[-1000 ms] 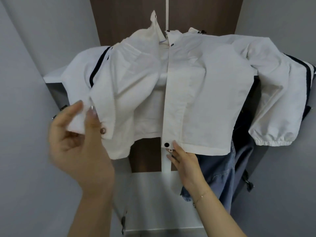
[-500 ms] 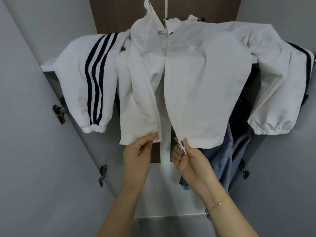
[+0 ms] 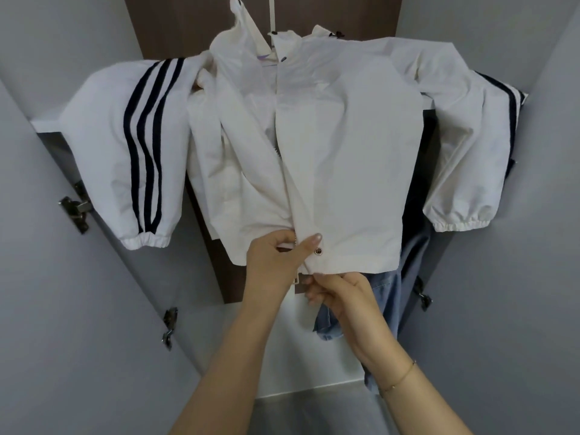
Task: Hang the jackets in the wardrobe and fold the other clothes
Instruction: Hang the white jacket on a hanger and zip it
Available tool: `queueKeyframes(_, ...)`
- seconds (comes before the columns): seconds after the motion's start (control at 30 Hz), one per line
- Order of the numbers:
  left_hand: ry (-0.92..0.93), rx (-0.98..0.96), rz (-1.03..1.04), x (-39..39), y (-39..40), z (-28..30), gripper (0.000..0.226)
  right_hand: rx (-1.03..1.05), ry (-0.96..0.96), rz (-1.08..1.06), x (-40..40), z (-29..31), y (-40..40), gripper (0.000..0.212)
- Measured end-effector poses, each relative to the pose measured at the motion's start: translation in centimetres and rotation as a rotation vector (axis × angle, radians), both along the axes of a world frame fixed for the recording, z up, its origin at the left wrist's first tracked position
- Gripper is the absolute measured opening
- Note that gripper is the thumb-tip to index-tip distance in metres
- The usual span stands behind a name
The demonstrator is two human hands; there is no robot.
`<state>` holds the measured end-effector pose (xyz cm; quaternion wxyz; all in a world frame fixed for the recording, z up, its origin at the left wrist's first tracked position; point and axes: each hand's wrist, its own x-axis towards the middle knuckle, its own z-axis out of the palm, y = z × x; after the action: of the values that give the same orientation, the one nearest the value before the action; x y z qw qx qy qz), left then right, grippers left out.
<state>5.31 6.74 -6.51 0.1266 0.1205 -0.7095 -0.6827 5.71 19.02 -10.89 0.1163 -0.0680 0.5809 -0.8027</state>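
While white jacket (image 3: pixel 345 152) hangs in wardrobe (image 3: pixel 175 23) just above both hands, L hand (image 3: pixel 273 262) pinches its crinkly front edge nr hem w/ thumb by metal snap (image 3: pixel 318 252); R hand (image 3: pixel 342 296) curls on hem below. Navy-striped, elastic-cuffed sleeves either side. Denim garment (image 3: pixel 386 296) behind R hand.

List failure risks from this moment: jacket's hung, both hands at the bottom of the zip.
1. The left hand and right hand pinch the hem of the white jacket low down; a hard pull might drag it off its hanger, whose hold is hidden by the collar.
2. The front panels overlap in wrinkles near the zipper, so fabric could catch in it.
3. The blue jeans hang close behind the hem and could get snagged.
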Motion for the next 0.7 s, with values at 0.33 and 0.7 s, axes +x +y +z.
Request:
queueKeyframes(0.33,0.005,0.006,-0.089,0.8,-0.9,-0.2,0.027,-0.035,-0.03,-0.185,-0.1,0.7,-0.8,0.025)
queueKeyframes(0.7,0.149,0.2,0.045,3.0,-1.3,-1.5,0.017,-0.109,-0.021,-0.209,0.2,0.9,-0.9,0.044)
